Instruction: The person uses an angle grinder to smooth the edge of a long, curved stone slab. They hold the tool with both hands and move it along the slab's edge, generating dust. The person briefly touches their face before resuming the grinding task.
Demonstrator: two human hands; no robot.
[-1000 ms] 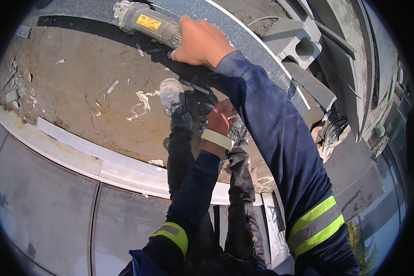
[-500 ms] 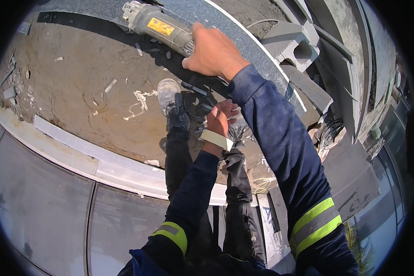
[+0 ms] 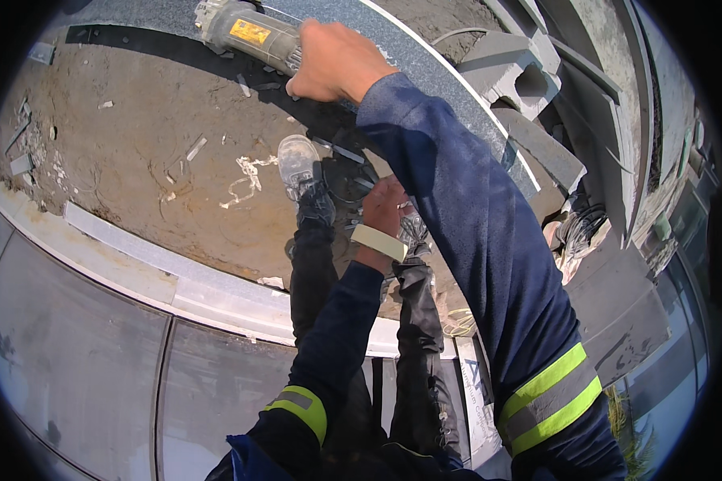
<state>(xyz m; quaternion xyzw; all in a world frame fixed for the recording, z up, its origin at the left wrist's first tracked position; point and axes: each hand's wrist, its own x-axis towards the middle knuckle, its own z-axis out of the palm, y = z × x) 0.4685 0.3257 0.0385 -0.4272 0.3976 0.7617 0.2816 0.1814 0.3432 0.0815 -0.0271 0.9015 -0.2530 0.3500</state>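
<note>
My right hand (image 3: 334, 62) is closed around the rear body of a dusty grey angle grinder (image 3: 251, 36) with a yellow label. The grinder's head points left, at the near edge of a long speckled grey stone slab (image 3: 409, 52). Its disc cannot be made out. Lower down, my left hand (image 3: 386, 205) hangs near my legs, with a pale band (image 3: 379, 242) round its wrist. The right sleeve covers most of its fingers, so what they do is hidden.
My left shoe (image 3: 299, 163) stands on dusty ground among stone offcuts and a whitish string (image 3: 246, 180). A hollow concrete block (image 3: 520, 76) and leaning grey slabs (image 3: 590, 128) are at right. Behind me, a pale ledge (image 3: 217, 301) runs along dark panels (image 3: 72, 321).
My right hand has carried the grinder left and slightly farther away. The right forearm has swung left, now covering most of my left hand's fingers.
</note>
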